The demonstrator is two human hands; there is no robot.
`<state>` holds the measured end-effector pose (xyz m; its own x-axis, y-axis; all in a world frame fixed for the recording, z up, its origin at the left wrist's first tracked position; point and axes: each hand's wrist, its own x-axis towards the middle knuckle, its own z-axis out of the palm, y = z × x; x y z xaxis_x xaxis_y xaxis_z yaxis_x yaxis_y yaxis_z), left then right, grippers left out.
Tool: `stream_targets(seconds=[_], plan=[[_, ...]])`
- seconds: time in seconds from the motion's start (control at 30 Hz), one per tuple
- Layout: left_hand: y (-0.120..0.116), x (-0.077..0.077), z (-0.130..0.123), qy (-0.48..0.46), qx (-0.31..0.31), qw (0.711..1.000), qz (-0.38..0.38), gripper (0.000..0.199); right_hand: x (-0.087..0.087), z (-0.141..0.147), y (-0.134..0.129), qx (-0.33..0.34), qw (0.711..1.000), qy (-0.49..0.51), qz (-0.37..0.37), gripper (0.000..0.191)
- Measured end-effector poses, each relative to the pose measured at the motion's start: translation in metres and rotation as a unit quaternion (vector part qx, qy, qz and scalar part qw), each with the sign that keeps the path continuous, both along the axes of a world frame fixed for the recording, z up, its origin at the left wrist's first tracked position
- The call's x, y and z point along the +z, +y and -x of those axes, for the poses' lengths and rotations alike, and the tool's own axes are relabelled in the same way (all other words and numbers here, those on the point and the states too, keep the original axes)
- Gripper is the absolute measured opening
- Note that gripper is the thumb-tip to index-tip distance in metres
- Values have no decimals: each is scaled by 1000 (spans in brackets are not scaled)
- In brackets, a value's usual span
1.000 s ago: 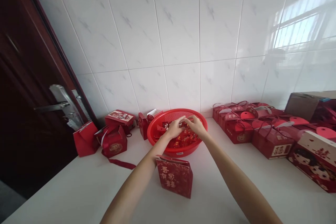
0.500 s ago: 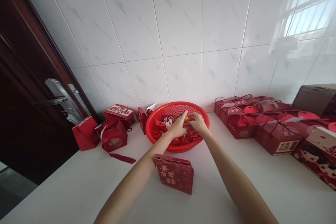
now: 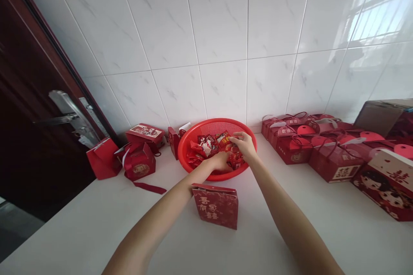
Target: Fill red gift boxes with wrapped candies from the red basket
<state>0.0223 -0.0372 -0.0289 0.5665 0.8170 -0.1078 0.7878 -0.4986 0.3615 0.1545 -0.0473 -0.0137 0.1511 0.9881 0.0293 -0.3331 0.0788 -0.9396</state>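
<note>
A red plastic basket (image 3: 187, 167) near the wall holds red-wrapped sweets (image 3: 206, 146), some with white or yellow. My left hand (image 3: 221, 162) reaches down among the sweets at the basket's front, its fingertips partly hidden; what it grips, if anything, cannot be made out. Just above the right side of the sweets, my right hand (image 3: 244, 145) has its fingers curled with thumb and fingers near each other; no item shows clearly in them. A red box with gold characters (image 3: 215, 207) stands upright on the white table between my forearms.
Several red gift boxes with handles (image 3: 295, 150) line the right side, with a cartoon-printed box (image 3: 387, 184) in front. More red boxes (image 3: 140, 163) and a trailing ribbon (image 3: 150, 187) lie left, by a dark door (image 3: 29, 94). A tiled wall (image 3: 222, 86) stands behind.
My left hand has moved down and toward the front of the basket, into the sweets. The two hands are farther apart, and the view has shifted slightly.
</note>
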Motion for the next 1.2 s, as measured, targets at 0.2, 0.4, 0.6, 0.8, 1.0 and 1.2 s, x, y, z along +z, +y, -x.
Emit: stream_targets(seconds=[0.2, 0.4, 0.6, 0.8, 1.0, 1.2], plan=[[-2, 0, 2, -5, -20, 1000, 15, 32, 5, -4, 3, 38, 996, 81, 20, 6], [-5, 1, 3, -38, -88, 994, 45, 51, 0, -7, 8, 45, 989, 140, 21, 21], [-4, 1, 1, -76, -86, 990, 83, 34, -3, -8, 10, 41, 987, 158, -2, 22], [3, -2, 1, -113, -48, 990, 66, 19, -6, -7, 15, 4, 983, 186, -12, 19], [16, 3, 8, -190, 76, 979, -15, 19, -6, -9, 20, -46, 975, 218, -26, 18], [20, 12, 13, -265, 141, 950, -83, 22, -4, -8, 16, -14, 979, 203, -35, 15]])
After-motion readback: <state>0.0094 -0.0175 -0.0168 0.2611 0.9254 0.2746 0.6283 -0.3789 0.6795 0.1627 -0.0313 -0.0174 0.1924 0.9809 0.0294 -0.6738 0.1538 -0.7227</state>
